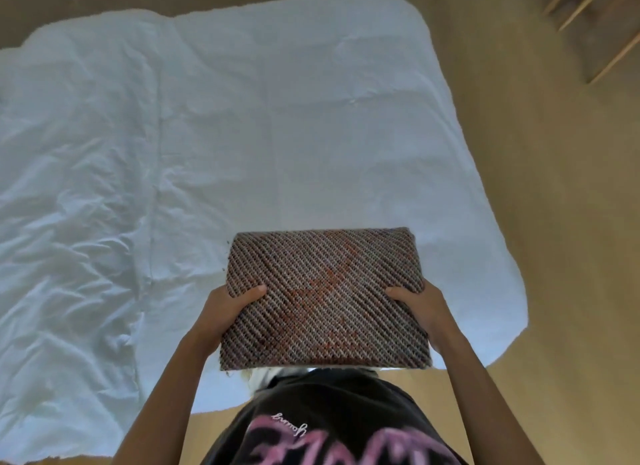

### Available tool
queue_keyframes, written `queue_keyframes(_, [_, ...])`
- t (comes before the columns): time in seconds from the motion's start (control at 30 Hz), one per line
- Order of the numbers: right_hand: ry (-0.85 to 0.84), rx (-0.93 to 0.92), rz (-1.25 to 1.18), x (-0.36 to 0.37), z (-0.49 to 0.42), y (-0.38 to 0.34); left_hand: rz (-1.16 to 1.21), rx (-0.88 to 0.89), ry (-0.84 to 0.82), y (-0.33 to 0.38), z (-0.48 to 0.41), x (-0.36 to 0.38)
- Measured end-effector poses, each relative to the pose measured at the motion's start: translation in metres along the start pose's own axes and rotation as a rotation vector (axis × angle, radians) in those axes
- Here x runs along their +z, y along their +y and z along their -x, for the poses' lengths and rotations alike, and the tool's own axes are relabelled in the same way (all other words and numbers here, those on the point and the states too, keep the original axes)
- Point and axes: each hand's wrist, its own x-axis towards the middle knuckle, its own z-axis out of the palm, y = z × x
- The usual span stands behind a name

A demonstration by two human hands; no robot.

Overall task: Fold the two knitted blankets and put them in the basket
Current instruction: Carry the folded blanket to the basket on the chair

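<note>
Over the rumpled white duvet (138, 153), your left hand (228, 305) is gripping one side of the folded knitted blanket (325, 298), thumb on top. You are holding it level above the duvet's near corner, and your right hand (419, 305) is clamping the opposite side. Neither the basket nor a second blanket is showing. The risk now is that loosening either grip while you are carrying it is likely to let the soft layers sag and the fold spill open.
</note>
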Motion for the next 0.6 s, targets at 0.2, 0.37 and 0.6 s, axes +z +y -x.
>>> queue_keyframes(0.2, [0.221, 0.021, -0.135, -0.018, 0.059, 0.049, -0.187, 0.041, -0.181, 0.000, -0.008, 0.025])
queue_keyframes(0.37, [0.454, 0.051, -0.345, -0.027, 0.118, 0.110, -0.348, 0.076, -0.373, 0.004, -0.004, 0.066])
queue_keyframes(0.6, [0.702, 0.098, -0.615, -0.051, 0.208, 0.196, -0.590, 0.119, -0.665, 0.002, 0.037, 0.165])
